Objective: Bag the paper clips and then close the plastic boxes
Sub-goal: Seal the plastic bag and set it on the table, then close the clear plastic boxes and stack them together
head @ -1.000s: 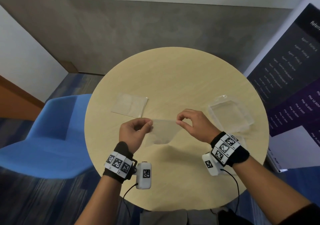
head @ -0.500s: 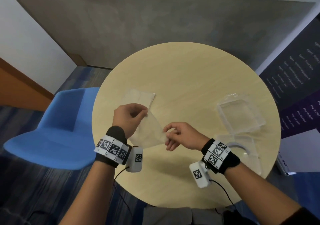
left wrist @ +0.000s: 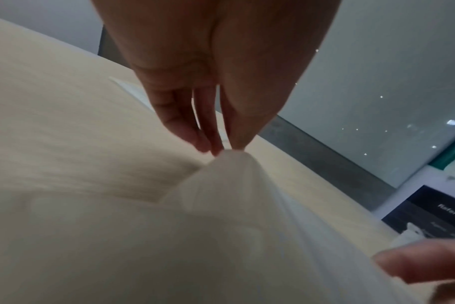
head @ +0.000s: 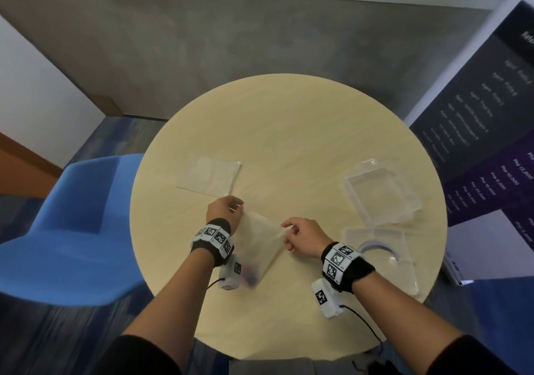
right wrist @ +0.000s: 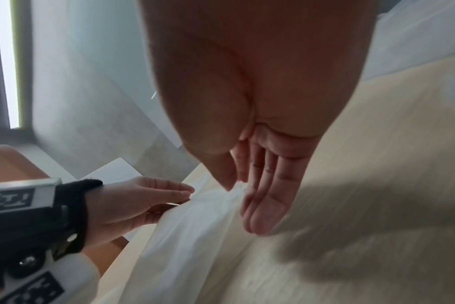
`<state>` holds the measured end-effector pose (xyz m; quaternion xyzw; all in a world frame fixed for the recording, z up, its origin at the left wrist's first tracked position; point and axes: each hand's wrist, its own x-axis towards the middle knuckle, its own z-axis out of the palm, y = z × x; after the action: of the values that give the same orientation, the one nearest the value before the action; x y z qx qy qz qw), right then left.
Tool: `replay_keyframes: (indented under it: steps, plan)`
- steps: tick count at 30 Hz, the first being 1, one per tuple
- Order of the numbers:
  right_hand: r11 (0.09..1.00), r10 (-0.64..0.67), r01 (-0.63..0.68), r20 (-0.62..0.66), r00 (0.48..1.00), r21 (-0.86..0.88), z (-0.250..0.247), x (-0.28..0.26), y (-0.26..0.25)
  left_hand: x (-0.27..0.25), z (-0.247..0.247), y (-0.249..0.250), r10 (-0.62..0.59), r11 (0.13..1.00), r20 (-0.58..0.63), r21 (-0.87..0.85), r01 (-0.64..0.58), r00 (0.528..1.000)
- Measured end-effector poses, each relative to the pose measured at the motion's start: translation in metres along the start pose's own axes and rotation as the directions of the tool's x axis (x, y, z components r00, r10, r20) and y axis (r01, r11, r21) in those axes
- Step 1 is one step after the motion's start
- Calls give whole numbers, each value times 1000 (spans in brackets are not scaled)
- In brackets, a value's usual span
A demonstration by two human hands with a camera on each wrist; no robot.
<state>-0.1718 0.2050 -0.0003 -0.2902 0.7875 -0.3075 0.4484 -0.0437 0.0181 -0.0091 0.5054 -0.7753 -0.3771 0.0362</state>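
Observation:
Both hands hold a clear plastic bag [head: 260,244] above the round table [head: 289,132]. My left hand [head: 224,211] pinches its upper left corner [left wrist: 229,156] between fingertips and thumb. My right hand [head: 300,237] pinches the opposite top corner [right wrist: 235,190] with thumb and forefinger, the other fingers straight. The bag hangs slanted down toward me, with a blurred dark, coloured clump at its bottom end [head: 250,276] beside the left wrist. An open clear plastic box [head: 381,191] lies at the right, with a second clear box [head: 384,256] just in front of it.
Another flat clear bag [head: 209,176] lies on the table behind my left hand. A blue chair [head: 75,224] stands against the table's left edge. A dark printed banner [head: 497,132] stands to the right of the table.
Held flat between both hands a second ago, the bag has been turned and lowered to hang slanted. My left hand moved away from me, my right hand nearer; the head view shifted.

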Motion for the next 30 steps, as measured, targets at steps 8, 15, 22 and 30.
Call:
replay_keyframes:
  steps: [8,15,22,30]
  plan:
    - [945,-186,23,-480,857,-327,-75,-11,17,41,-10,-23,-31,979,-107,198,52,994]
    - [767,30,-415,-618,786,-490,-130,-6,57,46,-16,-28,90,949,-161,312,-36,983]
    - [793,-65,-257,-495,866,-553,-114,7,43,39,-36,-17,84,989,-256,137,-50,963]
    - [835,-165,41,-178,970,-549,-58,-2,25,12,-66,32,143,931,-275,-290,-224,951]
